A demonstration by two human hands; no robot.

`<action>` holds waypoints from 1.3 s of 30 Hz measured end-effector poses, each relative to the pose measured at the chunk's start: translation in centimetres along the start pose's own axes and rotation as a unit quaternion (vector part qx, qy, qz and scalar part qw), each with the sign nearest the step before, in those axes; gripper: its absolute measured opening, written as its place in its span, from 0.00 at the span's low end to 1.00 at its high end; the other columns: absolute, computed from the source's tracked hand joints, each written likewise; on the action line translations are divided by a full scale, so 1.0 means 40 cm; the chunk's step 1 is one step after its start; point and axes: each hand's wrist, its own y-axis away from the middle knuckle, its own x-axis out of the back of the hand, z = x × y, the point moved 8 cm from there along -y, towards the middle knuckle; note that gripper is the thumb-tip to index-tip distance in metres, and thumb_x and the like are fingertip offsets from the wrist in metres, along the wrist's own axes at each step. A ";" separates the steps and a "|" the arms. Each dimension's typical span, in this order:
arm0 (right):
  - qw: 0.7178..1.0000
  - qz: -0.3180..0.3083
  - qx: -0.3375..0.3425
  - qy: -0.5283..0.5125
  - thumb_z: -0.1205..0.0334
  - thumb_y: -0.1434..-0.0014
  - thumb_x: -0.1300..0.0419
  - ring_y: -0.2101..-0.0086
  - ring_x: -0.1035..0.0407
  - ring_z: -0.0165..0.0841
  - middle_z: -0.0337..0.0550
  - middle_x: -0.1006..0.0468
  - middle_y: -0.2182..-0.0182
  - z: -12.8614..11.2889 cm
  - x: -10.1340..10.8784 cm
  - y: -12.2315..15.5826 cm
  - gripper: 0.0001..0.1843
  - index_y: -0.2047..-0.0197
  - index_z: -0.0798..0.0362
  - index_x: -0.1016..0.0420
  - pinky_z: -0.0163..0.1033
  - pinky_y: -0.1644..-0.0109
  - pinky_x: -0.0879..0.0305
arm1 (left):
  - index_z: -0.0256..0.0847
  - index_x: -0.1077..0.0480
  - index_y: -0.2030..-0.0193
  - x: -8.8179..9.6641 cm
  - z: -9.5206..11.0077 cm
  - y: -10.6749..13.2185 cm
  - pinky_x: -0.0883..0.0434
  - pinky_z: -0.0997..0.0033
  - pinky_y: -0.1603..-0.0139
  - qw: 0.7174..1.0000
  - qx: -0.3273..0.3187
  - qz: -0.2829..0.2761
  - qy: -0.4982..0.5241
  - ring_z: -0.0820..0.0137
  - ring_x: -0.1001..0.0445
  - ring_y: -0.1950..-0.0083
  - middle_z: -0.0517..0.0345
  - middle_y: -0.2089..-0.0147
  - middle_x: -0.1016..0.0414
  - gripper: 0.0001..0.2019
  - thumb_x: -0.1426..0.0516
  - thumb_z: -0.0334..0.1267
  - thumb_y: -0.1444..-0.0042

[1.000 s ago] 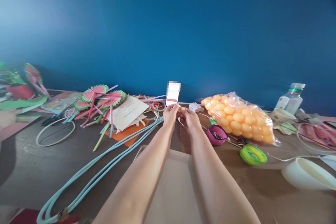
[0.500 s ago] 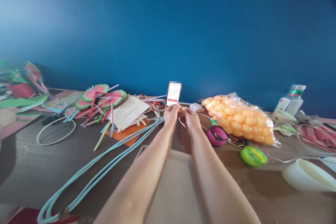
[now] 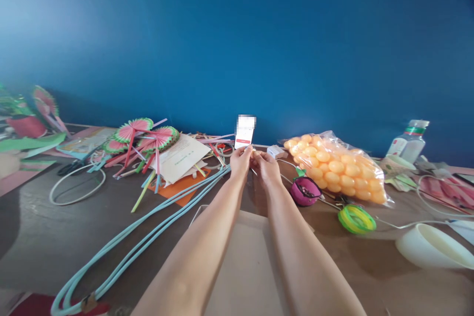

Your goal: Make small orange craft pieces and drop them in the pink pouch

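You're holding both hands together, left hand (image 3: 240, 159) and right hand (image 3: 268, 168) pinching a small orange ball (image 3: 253, 154) above the worktop (image 3: 44, 237). It's looking light, smooth and easily dented, so gentle fingertips on opposite sides are suiting it.

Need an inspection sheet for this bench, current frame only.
Surface: brown table; a beige board lies under the forearms.
Job's things: small piece pinched between both hands, too small to identify.
Clutter: paper fans, bag of orange balls, magenta bowl, green ring, white bowl, bottle.
Grippers: left hand and right hand meet fingertip to fingertip, shut on the piece.
Cables: light blue tubes run across the left of the table; thin white cord at right.
Surroundings: blue wall, with a phone standing upright in front of it.
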 end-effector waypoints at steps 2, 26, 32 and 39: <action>1.000 0.002 -0.001 0.001 0.52 0.61 0.28 0.73 0.31 0.33 0.35 0.28 0.80 -0.001 0.000 0.001 0.18 0.74 0.49 0.32 0.37 0.71 0.35 | 0.37 0.23 0.65 -0.002 0.001 0.000 0.30 0.72 0.67 1.000 -0.002 -0.004 -0.002 0.70 0.27 0.70 0.57 0.74 0.27 0.15 0.33 0.47 0.54; 0.999 0.037 0.000 -0.014 0.53 0.64 0.26 0.72 0.29 0.34 0.33 0.29 0.81 0.011 0.011 -0.004 0.20 0.74 0.49 0.33 0.38 0.70 0.32 | 0.36 0.24 0.61 -0.001 0.008 0.005 0.31 0.72 0.67 1.000 -0.007 0.001 -0.023 0.70 0.27 0.69 0.55 0.70 0.24 0.16 0.34 0.45 0.53; 0.999 0.050 -0.005 -0.004 0.52 0.61 0.28 0.71 0.28 0.35 0.34 0.28 0.80 0.015 0.014 -0.004 0.18 0.73 0.50 0.31 0.39 0.66 0.31 | 0.36 0.24 0.59 0.002 0.000 -0.001 0.30 0.71 0.65 0.999 -0.016 -0.002 -0.035 0.69 0.26 0.67 0.53 0.67 0.23 0.17 0.34 0.46 0.52; 0.998 0.059 -0.003 0.009 0.53 0.58 0.29 0.71 0.27 0.35 0.34 0.28 0.81 0.016 0.022 -0.006 0.17 0.72 0.50 0.32 0.39 0.67 0.31 | 0.37 0.23 0.60 0.004 -0.001 -0.005 0.29 0.69 0.63 0.999 -0.023 -0.001 -0.039 0.68 0.25 0.67 0.53 0.67 0.23 0.17 0.33 0.45 0.54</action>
